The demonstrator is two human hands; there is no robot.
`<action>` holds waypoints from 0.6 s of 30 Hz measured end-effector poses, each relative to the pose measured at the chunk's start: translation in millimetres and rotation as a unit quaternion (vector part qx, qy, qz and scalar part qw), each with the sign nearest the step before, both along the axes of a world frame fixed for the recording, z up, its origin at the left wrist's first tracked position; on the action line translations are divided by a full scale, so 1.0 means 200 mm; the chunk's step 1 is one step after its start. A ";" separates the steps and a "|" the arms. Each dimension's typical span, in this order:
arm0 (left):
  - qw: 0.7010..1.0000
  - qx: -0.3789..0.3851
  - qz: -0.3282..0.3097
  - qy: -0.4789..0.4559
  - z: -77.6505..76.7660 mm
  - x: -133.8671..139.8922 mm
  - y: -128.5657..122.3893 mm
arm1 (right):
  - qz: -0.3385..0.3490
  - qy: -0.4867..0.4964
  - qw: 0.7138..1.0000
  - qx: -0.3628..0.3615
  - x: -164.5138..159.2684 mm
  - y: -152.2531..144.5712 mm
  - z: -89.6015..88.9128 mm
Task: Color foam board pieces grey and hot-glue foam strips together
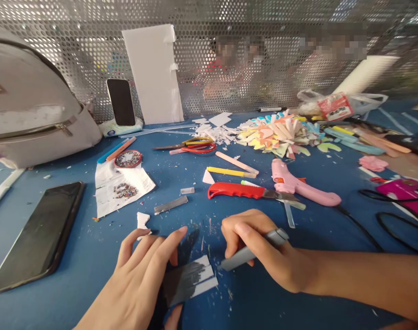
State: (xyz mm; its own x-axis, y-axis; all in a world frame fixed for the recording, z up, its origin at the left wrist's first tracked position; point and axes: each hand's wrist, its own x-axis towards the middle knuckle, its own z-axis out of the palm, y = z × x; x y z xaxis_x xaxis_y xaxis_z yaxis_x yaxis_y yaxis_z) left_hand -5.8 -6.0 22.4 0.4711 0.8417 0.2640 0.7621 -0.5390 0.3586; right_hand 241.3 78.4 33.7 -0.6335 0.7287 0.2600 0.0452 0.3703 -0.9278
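My right hand [257,243] is closed round a grey marker [239,259], its tip pointing left, just short of the white strips. Side by side on the blue table lie these flat white strips [207,272], of paper or thin board, coloured dark grey over their left part. My left hand [143,270] steadies them at their left end, fingers arched over the top and the thumb low at the near edge. Some of its grip is hidden behind the hand. Beyond my right hand lies a red-handled knife [236,190] with its blade out.
A pink glue gun [303,185] trails a black cable on the right. Farther back are scissors [198,145] and a heap of coloured cut pieces [281,133]. Beads lie on white paper [105,197]. A phone [40,233] and a backpack [40,101] occupy the left.
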 end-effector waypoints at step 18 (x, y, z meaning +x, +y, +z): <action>0.988 -0.102 -0.080 -0.085 0.01 -0.03 0.05 | 0.157 -0.012 0.987 0.009 -0.04 0.02 -0.01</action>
State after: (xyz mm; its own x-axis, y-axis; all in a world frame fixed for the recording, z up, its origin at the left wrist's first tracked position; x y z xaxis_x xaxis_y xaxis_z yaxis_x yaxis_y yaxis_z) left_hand -12.3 3.7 24.1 0.5664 0.8036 0.1830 0.5917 -0.5510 0.5885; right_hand 234.2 82.4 32.7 -0.8334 0.4908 0.2542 -0.0534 0.3861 -0.9209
